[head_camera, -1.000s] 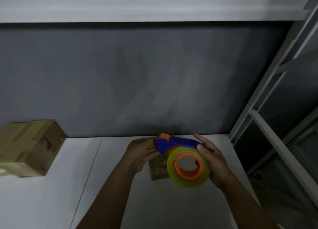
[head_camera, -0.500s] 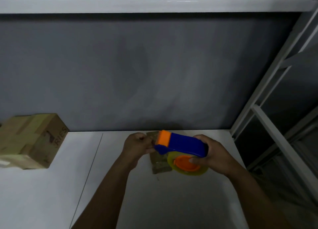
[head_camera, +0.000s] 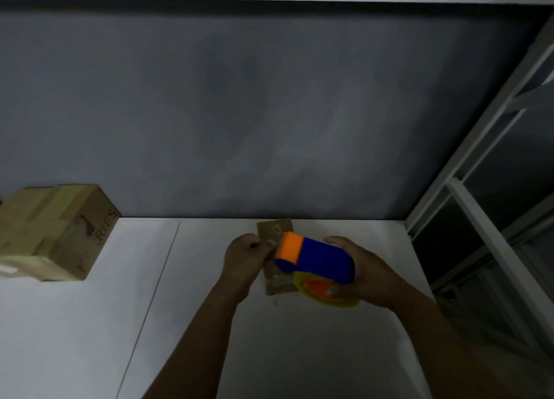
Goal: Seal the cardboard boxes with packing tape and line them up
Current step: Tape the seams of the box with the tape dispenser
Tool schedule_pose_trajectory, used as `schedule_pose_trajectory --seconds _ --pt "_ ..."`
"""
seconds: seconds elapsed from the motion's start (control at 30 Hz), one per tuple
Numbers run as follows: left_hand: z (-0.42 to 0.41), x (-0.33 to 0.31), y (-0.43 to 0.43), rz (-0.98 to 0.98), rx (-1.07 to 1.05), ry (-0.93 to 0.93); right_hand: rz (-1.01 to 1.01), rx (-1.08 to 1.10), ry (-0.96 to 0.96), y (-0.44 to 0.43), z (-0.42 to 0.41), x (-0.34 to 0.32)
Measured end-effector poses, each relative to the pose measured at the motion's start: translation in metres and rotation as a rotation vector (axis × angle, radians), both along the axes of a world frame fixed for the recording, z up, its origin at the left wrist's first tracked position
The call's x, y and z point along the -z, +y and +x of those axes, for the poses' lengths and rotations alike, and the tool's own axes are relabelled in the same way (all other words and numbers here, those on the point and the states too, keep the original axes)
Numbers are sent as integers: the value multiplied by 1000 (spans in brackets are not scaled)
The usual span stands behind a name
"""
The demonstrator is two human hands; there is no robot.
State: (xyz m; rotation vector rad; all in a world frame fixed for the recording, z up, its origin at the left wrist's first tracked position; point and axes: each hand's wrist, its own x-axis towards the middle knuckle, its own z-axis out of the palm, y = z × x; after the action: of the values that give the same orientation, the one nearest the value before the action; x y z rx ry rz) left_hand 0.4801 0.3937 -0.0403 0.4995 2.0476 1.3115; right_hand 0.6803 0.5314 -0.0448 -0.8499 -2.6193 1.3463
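A blue and orange tape dispenser [head_camera: 317, 259] with a yellowish tape roll [head_camera: 326, 293] hovers over a small flat cardboard box [head_camera: 275, 230] on the white table [head_camera: 314, 353]. My right hand [head_camera: 365, 271] grips the dispenser's body and roll. My left hand [head_camera: 245, 256] sits just left of the orange head, its fingers pinched at the tape end near the box; the tape itself is too faint to see. A larger taped cardboard box [head_camera: 57, 233] stands at the far left of the table.
A grey wall [head_camera: 269, 113] rises right behind the table. White metal shelving [head_camera: 485, 212] stands to the right, past the table's edge. A seam [head_camera: 150, 302] runs down the tabletop between the two boxes.
The dispenser turned from roll-facing-me to its blue top upward and dropped over the small box. Both hands moved slightly away from me with it.
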Motion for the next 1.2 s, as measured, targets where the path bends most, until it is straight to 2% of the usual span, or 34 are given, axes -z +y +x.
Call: schedule_pose_trajectory --seconds 0.13,0.27,0.37,0.5,0.63,0.7,0.9,1.07,1.2 --pt "-6 0 0 -30 31 63 135 -3 16 -4 -1 -1" --pt "-5 4 2 -51 28 118 163 -37 37 -2 -5 -9" --pt "-15 4 -1 -52 -57 148 180 -4 48 2 -1 -7" --pt "-36 5 -8 -19 -85 90 277 -20 6 8 10 -11" --pt "-31 19 -8 34 -112 98 336 -20 42 16 8 -10" --pt "-27 25 -13 64 -137 53 391 -46 14 24 7 -9" --pt "-1 55 -23 -51 -129 68 600 -152 -189 34 -2 -7" --pt "10 72 -29 -14 -228 37 645 -149 -236 34 -3 7" --pt "7 78 -21 -64 -236 16 647 -151 -236 32 -6 11"
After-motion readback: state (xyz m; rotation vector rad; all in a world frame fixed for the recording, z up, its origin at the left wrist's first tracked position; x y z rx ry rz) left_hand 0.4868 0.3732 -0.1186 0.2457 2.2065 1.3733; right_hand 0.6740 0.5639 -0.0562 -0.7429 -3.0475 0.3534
